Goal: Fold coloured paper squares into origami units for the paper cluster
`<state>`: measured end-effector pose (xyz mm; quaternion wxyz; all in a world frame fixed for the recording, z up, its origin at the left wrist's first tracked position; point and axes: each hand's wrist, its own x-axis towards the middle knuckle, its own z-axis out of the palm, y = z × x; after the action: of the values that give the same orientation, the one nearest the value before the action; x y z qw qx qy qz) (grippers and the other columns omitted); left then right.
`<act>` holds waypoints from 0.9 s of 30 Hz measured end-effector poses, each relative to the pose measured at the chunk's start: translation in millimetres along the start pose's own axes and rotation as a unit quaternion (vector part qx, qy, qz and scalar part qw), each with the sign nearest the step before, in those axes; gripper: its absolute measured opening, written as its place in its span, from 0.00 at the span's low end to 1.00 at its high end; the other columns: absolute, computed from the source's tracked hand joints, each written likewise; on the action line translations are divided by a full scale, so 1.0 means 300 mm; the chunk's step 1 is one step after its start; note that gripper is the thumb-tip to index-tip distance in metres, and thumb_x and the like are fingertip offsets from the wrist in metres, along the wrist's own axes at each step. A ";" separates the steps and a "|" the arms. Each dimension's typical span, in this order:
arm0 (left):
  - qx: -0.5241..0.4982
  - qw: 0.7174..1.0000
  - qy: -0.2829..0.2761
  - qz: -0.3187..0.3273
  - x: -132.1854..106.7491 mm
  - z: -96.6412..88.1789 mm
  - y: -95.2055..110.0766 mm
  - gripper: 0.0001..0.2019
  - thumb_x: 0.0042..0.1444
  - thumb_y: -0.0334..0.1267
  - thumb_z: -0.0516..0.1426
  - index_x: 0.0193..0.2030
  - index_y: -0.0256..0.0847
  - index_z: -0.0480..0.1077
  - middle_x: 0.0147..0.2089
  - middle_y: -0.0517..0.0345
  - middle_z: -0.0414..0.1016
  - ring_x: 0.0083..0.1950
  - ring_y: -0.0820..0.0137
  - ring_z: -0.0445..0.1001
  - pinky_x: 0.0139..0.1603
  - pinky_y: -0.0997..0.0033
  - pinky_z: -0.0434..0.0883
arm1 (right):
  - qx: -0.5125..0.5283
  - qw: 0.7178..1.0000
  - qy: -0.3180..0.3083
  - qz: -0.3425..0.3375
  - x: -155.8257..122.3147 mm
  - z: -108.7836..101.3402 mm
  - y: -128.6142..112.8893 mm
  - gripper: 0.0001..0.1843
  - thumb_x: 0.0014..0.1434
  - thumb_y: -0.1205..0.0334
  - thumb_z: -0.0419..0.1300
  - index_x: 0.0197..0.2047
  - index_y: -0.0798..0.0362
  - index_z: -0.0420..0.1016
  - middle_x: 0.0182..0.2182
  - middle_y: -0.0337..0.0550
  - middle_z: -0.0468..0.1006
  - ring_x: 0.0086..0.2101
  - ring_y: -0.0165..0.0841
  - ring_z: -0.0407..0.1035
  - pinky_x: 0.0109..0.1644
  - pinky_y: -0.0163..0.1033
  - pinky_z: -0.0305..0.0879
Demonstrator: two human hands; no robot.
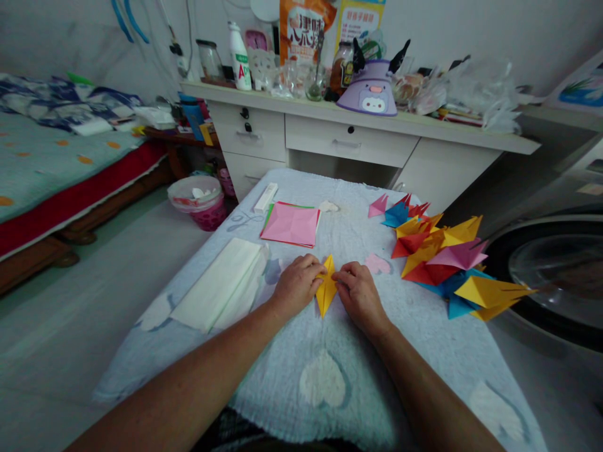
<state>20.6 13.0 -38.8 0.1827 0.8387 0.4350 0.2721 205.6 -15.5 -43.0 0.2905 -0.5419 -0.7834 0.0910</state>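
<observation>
A yellow piece of origami paper [325, 294], folded into a narrow diamond, lies on the cloth-covered table [268, 364] in front of me. My left hand [298, 282] has its fingers closed on the paper's left edge. On the opposite edge, the curled fingers of my right hand [360, 292] pinch the same paper. Beyond my left hand is a stack of square coloured paper [292, 225], pink on top. To the right sits a pile of folded paper cranes [436, 254] in yellow, red, blue and pink.
A folded white cloth or tissue [219, 282] lies left of my arm, and a small white box [266, 198] near the far edge. Behind stands a white desk [348, 135] crowded with bottles, jars and a purple visor [370, 91]. A pink bin [200, 201] stands on the floor.
</observation>
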 end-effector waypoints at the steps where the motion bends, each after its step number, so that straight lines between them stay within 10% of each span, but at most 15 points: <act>1: 0.007 1.000 -0.004 0.008 0.000 0.000 0.000 0.10 0.58 0.28 0.55 0.44 0.43 0.73 0.45 0.55 0.72 0.48 0.65 0.69 0.51 0.65 0.68 | -0.003 1.000 -0.004 -0.010 -0.001 0.000 0.000 0.13 0.59 0.72 0.57 0.42 0.50 0.80 0.41 0.49 0.75 0.41 0.40 0.65 0.47 0.47 0.63; 13: 0.081 0.994 -0.049 0.059 -0.004 0.004 0.002 0.12 0.61 0.29 0.52 0.47 0.40 0.74 0.47 0.52 0.76 0.47 0.63 0.70 0.52 0.62 0.67 | -0.002 0.996 -0.072 -0.043 -0.009 -0.017 -0.011 0.28 0.55 0.78 0.51 0.54 0.48 0.75 0.52 0.45 0.77 0.47 0.40 0.66 0.53 0.50 0.62; 27: -0.013 0.996 -0.047 0.074 -0.021 -0.016 -0.037 0.25 0.50 0.20 0.50 0.53 0.40 0.73 0.55 0.51 0.75 0.55 0.62 0.70 0.58 0.58 0.67 | 0.037 0.996 -0.058 -0.058 -0.007 -0.033 0.023 0.15 0.61 0.72 0.55 0.47 0.52 0.77 0.51 0.48 0.78 0.48 0.40 0.69 0.53 0.49 0.65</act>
<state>7.6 14.3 -43.1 0.1936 0.8778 0.3593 0.2507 216.9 -16.2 -38.9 0.2693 -0.4785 -0.8249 0.1344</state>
